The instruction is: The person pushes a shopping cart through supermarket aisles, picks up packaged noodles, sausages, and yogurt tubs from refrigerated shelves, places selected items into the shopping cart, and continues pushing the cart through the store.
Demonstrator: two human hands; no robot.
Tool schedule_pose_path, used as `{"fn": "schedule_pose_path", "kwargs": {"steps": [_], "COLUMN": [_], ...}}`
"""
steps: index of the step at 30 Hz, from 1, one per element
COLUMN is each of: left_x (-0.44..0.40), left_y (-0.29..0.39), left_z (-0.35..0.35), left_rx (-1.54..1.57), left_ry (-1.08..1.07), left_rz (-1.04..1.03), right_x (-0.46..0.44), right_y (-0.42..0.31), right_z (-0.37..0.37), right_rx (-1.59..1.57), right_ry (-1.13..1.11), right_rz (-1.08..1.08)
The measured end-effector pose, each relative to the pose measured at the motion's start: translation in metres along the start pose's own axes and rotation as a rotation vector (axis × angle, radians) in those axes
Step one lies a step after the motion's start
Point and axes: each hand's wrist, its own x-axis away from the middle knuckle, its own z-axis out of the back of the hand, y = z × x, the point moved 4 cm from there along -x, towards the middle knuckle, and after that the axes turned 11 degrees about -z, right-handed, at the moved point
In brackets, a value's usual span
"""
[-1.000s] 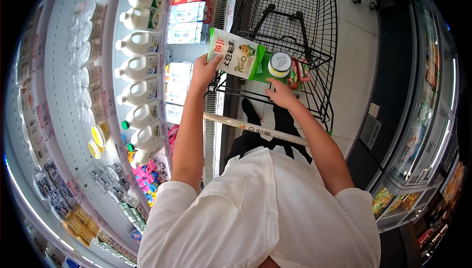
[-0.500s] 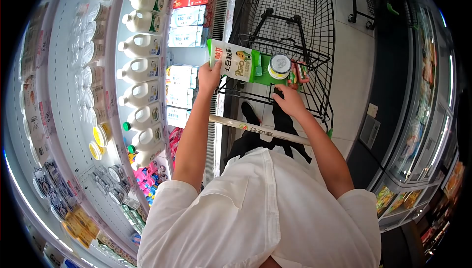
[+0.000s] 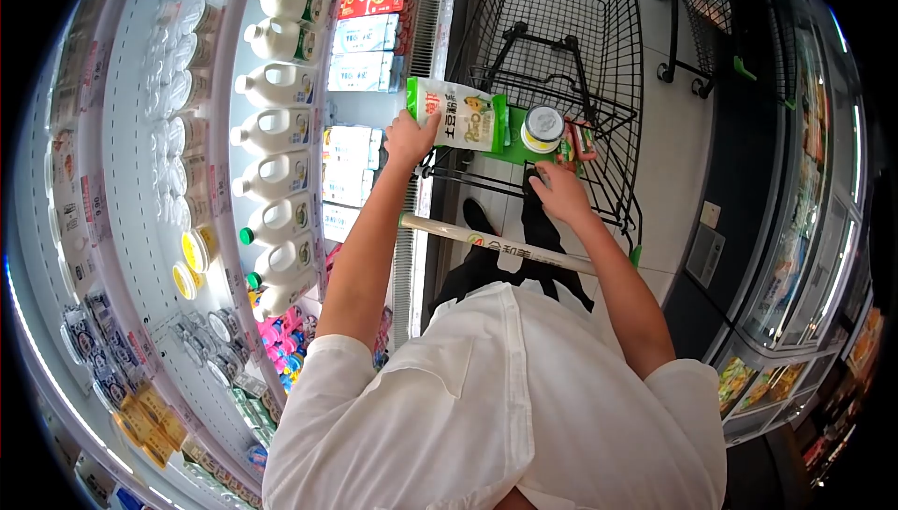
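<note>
- The fingers of the left hand point(image 3: 408, 141) grip the left end of a white-and-green plastic bag with a pictured potato and dark lettering point(image 3: 458, 117), held face up over the near left corner of a black wire shopping cart with green corner trim point(image 3: 622, 37).
- The fingers of the right hand point(image 3: 563, 194), loosely curled and parted, hold nothing visible at the cart's near end; whether they touch the packs beside them cannot be told.
- Just beyond that hand, a round white tub with a silvery lid and yellow band point(image 3: 543, 127) stands on the cart's green plastic panel point(image 3: 514, 140), with red-and-green packs point(image 3: 582, 141) to its right.
- The cart's cream-coloured handle bar with printed lettering point(image 3: 498, 242) crosses before the shopper's white shirt point(image 3: 468, 370).
- Left of the cart, white plastic jugs point(image 3: 273, 130) line a refrigerated shelf point(image 3: 223, 70).
- Right of the cart, glass-fronted display cases point(image 3: 795, 267) flank the aisle.
</note>
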Motion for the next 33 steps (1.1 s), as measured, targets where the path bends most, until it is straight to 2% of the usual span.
{"fn": "schedule_pose_path", "kwargs": {"steps": [4, 6, 8, 10, 11, 13, 14, 16, 18, 20, 22, 24, 26, 28, 33], "left_x": [0.017, 0.033, 0.045, 0.067, 0.077, 0.105, 0.118, 0.135, 0.145, 0.147, 0.146, 0.147, 0.147, 0.148, 0.153], "left_y": [-0.007, -0.006, -0.003, 0.016, 0.021, 0.044, 0.045, 0.045, 0.037, 0.026, 0.028, 0.027, 0.028, 0.030, 0.039], "left_z": [-0.005, -0.003, -0.005, 0.012, 0.019, 0.037, 0.039, 0.024, 0.005, -0.008, -0.008, -0.009, -0.010, -0.009, -0.004], "left_rx": [0.196, 0.143, 0.106, -0.032, -0.030, 0.059, 0.060, 0.084, 0.061, 0.010, 0.068, 0.053, 0.033, 0.045, 0.088], "left_ry": [0.143, 0.339, 0.380, 0.635, 0.639, 0.583, 0.589, 0.104, 0.133, -0.022, -0.038, -0.055, -0.049, -0.012, 0.091], "left_rz": [-0.120, -0.242, -0.280, -0.491, -0.489, -0.711, -0.710, -0.645, -0.741, -0.670, -0.607, -0.579, -0.607, -0.626, -0.653], "right_x": [0.020, 0.037, 0.057, 0.083, 0.098, 0.130, 0.145, 0.169, 0.187, 0.190, 0.183, 0.176, 0.174, 0.171, 0.156], "right_y": [-0.007, -0.010, -0.007, -0.007, -0.008, -0.009, -0.007, -0.002, 0.003, 0.019, 0.032, 0.036, 0.034, 0.035, 0.033], "right_z": [0.011, 0.017, 0.023, 0.032, 0.040, 0.056, 0.062, 0.065, 0.066, 0.055, 0.039, 0.035, 0.040, 0.044, 0.060], "right_rx": [0.011, 0.009, 0.038, 0.070, 0.133, 0.198, 0.207, 0.219, 0.261, 0.310, 0.363, 0.470, 0.445, 0.460, 0.488], "right_ry": [0.085, 0.102, 0.167, 0.230, 0.277, 0.325, 0.272, 0.223, 0.207, 0.175, 0.152, 0.408, 0.433, 0.404, 0.501], "right_rz": [0.102, 0.125, 0.162, 0.204, 0.221, 0.243, 0.216, 0.197, 0.213, 0.175, 0.143, 0.132, 0.169, 0.110, 0.181]}}
